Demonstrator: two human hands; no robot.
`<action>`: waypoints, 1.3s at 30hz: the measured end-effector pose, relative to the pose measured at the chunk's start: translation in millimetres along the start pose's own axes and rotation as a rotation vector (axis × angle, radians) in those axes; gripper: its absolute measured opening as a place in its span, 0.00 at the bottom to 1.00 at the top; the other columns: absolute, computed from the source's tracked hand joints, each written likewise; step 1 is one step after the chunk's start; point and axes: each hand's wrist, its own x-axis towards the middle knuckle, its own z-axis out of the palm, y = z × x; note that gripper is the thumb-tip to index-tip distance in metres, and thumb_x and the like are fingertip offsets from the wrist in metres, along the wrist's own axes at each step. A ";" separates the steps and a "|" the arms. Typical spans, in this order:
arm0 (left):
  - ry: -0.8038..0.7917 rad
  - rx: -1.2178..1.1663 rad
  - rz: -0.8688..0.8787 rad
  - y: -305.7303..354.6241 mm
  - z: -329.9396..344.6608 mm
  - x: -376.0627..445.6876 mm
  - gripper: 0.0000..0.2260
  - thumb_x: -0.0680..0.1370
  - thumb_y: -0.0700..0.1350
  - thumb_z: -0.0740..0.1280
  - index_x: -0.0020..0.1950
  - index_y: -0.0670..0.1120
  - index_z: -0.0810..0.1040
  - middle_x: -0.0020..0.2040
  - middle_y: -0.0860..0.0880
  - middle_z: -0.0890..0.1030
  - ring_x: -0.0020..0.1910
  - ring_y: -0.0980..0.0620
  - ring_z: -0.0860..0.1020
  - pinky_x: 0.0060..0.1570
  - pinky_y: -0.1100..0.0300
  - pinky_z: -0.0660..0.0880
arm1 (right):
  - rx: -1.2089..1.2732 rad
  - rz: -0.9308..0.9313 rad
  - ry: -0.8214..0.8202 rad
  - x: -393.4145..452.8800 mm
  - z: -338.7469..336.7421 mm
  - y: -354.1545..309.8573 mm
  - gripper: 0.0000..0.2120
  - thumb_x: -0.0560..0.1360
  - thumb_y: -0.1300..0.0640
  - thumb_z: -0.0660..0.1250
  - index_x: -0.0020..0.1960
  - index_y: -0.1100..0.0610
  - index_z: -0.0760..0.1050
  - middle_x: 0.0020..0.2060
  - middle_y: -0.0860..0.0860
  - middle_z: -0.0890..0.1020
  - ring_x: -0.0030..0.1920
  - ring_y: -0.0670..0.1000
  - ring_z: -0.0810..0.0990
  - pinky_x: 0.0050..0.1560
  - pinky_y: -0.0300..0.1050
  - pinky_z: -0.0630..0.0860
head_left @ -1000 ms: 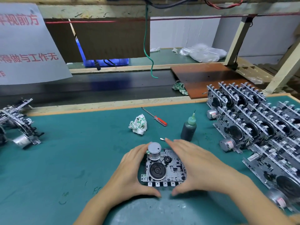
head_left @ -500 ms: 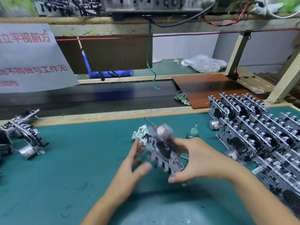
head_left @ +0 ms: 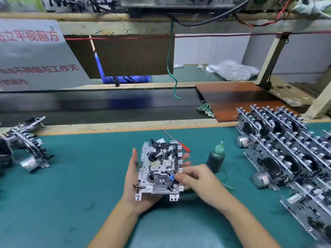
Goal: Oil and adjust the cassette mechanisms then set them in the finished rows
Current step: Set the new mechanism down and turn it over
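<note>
While the left hand [head_left: 133, 178] cradles the cassette mechanism [head_left: 160, 170] palm-up, long axis near-to-far, the right hand [head_left: 198, 179] pinches its right edge.

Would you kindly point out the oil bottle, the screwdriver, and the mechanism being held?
oil bottle [head_left: 215, 161], head view, dark body.
screwdriver [head_left: 185, 147], head view, red handle.
mechanism [head_left: 159, 170], head view, metal plate centre.
</note>
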 end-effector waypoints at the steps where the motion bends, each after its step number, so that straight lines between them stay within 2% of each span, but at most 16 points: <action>1: 0.020 0.013 0.026 2.4 -2.7 0.7 0.39 0.73 0.64 0.66 0.73 0.38 0.66 0.72 0.34 0.65 0.71 0.37 0.66 0.70 0.41 0.61 | -0.158 -0.073 0.165 -1.1 -4.6 0.8 0.12 0.74 0.56 0.70 0.33 0.47 0.81 0.26 0.40 0.79 0.30 0.40 0.77 0.34 0.33 0.74; 3: 0.132 0.043 0.071 4.4 -6.0 2.6 0.37 0.69 0.58 0.74 0.70 0.38 0.70 0.70 0.33 0.68 0.68 0.35 0.70 0.66 0.42 0.68 | -0.634 -0.134 0.395 -2.0 -13.4 5.8 0.05 0.73 0.45 0.67 0.43 0.44 0.80 0.26 0.40 0.76 0.32 0.43 0.77 0.35 0.39 0.72; 5: 0.197 0.031 0.105 4.3 -8.5 4.2 0.34 0.67 0.52 0.74 0.68 0.36 0.72 0.67 0.32 0.71 0.65 0.34 0.72 0.65 0.41 0.68 | -1.143 -0.007 0.429 -3.9 -14.7 9.8 0.14 0.75 0.37 0.60 0.56 0.42 0.70 0.33 0.41 0.77 0.41 0.48 0.80 0.38 0.44 0.69; 6: 0.209 0.012 0.118 3.6 -9.9 4.6 0.34 0.67 0.51 0.73 0.68 0.35 0.72 0.66 0.32 0.72 0.65 0.33 0.72 0.65 0.40 0.67 | -1.276 0.040 0.408 -3.7 -15.0 12.0 0.16 0.76 0.37 0.58 0.59 0.42 0.65 0.38 0.42 0.79 0.45 0.50 0.80 0.39 0.45 0.68; 9: 0.226 -0.023 0.122 4.0 -12.8 5.9 0.33 0.66 0.51 0.75 0.65 0.34 0.74 0.66 0.31 0.72 0.64 0.33 0.73 0.63 0.38 0.70 | -1.334 0.104 0.336 -3.1 -16.0 17.0 0.12 0.79 0.41 0.55 0.57 0.47 0.65 0.52 0.43 0.78 0.54 0.49 0.77 0.41 0.45 0.66; 12: 0.215 -0.063 0.068 3.6 -20.2 7.2 0.31 0.71 0.58 0.66 0.64 0.35 0.75 0.66 0.30 0.72 0.64 0.33 0.73 0.61 0.38 0.71 | -1.390 0.056 0.326 -3.1 -18.5 18.5 0.08 0.81 0.45 0.53 0.54 0.48 0.66 0.52 0.42 0.75 0.56 0.46 0.73 0.44 0.43 0.67; 14: 0.219 -0.085 0.033 3.3 -21.1 8.6 0.34 0.72 0.62 0.62 0.64 0.35 0.75 0.66 0.31 0.72 0.64 0.33 0.73 0.61 0.38 0.71 | -1.296 -0.096 0.377 -4.8 -19.3 16.9 0.06 0.80 0.45 0.55 0.50 0.46 0.67 0.46 0.42 0.73 0.52 0.43 0.71 0.41 0.41 0.64; 16: 0.230 -0.088 0.019 0.4 -19.7 9.3 0.34 0.71 0.63 0.61 0.63 0.36 0.76 0.65 0.31 0.73 0.62 0.34 0.75 0.61 0.38 0.71 | -0.986 -0.248 0.419 -3.7 -19.1 14.9 0.05 0.78 0.49 0.60 0.44 0.47 0.68 0.41 0.41 0.73 0.45 0.41 0.70 0.40 0.39 0.63; 18: 0.239 -0.103 -0.007 -5.0 -17.0 8.9 0.34 0.70 0.63 0.64 0.63 0.37 0.77 0.65 0.33 0.74 0.60 0.35 0.77 0.61 0.38 0.71 | -0.532 -0.227 0.306 -3.2 -16.0 9.5 0.07 0.77 0.49 0.61 0.42 0.49 0.67 0.41 0.45 0.79 0.42 0.40 0.75 0.42 0.34 0.68; 20: 0.249 -0.102 -0.071 -10.5 -15.1 7.7 0.34 0.69 0.63 0.67 0.64 0.38 0.77 0.66 0.36 0.74 0.59 0.38 0.77 0.63 0.41 0.70 | -0.131 -0.152 0.156 -3.4 -13.7 5.3 0.10 0.75 0.47 0.59 0.44 0.53 0.66 0.38 0.52 0.81 0.39 0.46 0.79 0.43 0.40 0.75; 21: 0.250 -0.100 -0.107 -12.0 -14.2 7.0 0.35 0.69 0.64 0.67 0.64 0.38 0.77 0.67 0.37 0.74 0.59 0.39 0.78 0.63 0.43 0.71 | -0.068 -0.131 0.115 -3.7 -14.5 4.0 0.11 0.74 0.47 0.58 0.45 0.55 0.65 0.33 0.53 0.80 0.36 0.49 0.78 0.42 0.44 0.76; 23: 0.256 -0.089 -0.154 -14.1 -15.0 6.9 0.36 0.70 0.67 0.63 0.63 0.37 0.78 0.65 0.36 0.75 0.58 0.39 0.78 0.61 0.44 0.73 | -0.001 -0.108 0.092 -4.4 -18.3 1.1 0.11 0.74 0.49 0.58 0.45 0.58 0.64 0.24 0.52 0.73 0.26 0.49 0.72 0.33 0.41 0.74; 25: 0.266 -0.072 -0.168 -13.6 -17.4 8.2 0.37 0.72 0.68 0.59 0.61 0.37 0.79 0.63 0.35 0.76 0.58 0.38 0.78 0.61 0.41 0.73 | 0.103 -0.017 0.059 -4.5 -25.4 -2.2 0.10 0.75 0.51 0.58 0.45 0.59 0.64 0.22 0.49 0.66 0.20 0.46 0.62 0.21 0.37 0.66; 28: 0.270 -0.042 -0.175 -12.3 -18.3 9.8 0.33 0.75 0.66 0.56 0.57 0.39 0.82 0.60 0.38 0.79 0.56 0.40 0.80 0.60 0.43 0.74 | 0.008 0.195 -0.094 -6.2 -35.0 -5.1 0.10 0.79 0.53 0.58 0.43 0.57 0.70 0.21 0.48 0.65 0.18 0.44 0.55 0.19 0.32 0.54; 32: 0.261 -0.011 -0.204 -12.1 -18.0 9.7 0.34 0.77 0.66 0.53 0.61 0.38 0.79 0.61 0.37 0.78 0.58 0.41 0.79 0.60 0.46 0.75 | -0.160 0.363 -0.220 -7.6 -32.0 -1.1 0.20 0.81 0.52 0.56 0.33 0.56 0.74 0.18 0.49 0.69 0.17 0.44 0.57 0.19 0.33 0.54; 39: 0.305 0.009 -0.213 -12.1 -15.6 10.0 0.34 0.77 0.66 0.53 0.63 0.37 0.77 0.64 0.34 0.75 0.60 0.38 0.77 0.59 0.45 0.75 | -0.183 0.423 -0.255 -4.9 -28.0 3.8 0.20 0.81 0.51 0.56 0.31 0.54 0.71 0.20 0.47 0.72 0.19 0.43 0.66 0.20 0.33 0.61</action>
